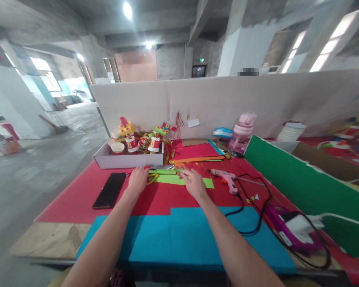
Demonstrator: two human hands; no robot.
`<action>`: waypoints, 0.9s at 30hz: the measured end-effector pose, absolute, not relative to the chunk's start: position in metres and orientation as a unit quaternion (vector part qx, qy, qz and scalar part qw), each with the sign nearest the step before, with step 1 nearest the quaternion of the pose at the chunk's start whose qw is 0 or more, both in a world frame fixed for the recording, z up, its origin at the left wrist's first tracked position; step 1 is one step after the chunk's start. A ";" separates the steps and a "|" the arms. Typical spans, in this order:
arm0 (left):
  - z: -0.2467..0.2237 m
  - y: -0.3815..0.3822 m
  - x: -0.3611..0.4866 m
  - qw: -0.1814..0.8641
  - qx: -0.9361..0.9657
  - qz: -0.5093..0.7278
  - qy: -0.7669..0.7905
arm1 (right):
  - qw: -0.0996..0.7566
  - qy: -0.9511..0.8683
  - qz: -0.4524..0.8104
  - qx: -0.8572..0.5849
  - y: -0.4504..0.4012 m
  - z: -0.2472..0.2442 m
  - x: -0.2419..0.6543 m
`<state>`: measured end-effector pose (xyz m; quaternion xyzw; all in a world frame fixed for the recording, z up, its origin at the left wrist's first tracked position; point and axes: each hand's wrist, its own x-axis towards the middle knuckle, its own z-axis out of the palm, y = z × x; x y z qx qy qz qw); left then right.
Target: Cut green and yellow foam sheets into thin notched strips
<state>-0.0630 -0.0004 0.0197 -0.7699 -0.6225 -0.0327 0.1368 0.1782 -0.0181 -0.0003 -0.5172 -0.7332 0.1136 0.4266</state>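
Currently, the right hand (194,184) pinches the green strip (165,172); the grip of the left hand (139,177) is indeterminate. Likely light and crease-prone, the strip is best held near its ends.

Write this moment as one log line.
left hand: beside green strips; right hand: at same strips; black phone: left; pink glue gun: right

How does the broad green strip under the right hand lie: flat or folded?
Flat: the broad green strip runs straight along the red sheet, no fold showing; the right hand hides part.
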 end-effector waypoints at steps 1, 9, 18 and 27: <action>0.019 -0.001 -0.060 0.147 -0.768 -0.032 -0.623 | 0.425 -0.732 0.117 -0.519 -0.018 -0.001 0.179; 0.039 0.000 -0.062 0.137 -0.773 0.002 -0.619 | 0.441 -0.724 0.128 -0.515 -0.018 -0.002 0.179; 0.058 0.030 -0.090 0.065 -0.761 0.047 -0.644 | 0.432 -0.724 0.142 -0.519 -0.018 -0.003 0.179; 0.051 0.028 -0.093 0.046 -0.806 -0.008 -0.590 | 0.437 -0.715 0.168 -0.519 -0.018 -0.001 0.178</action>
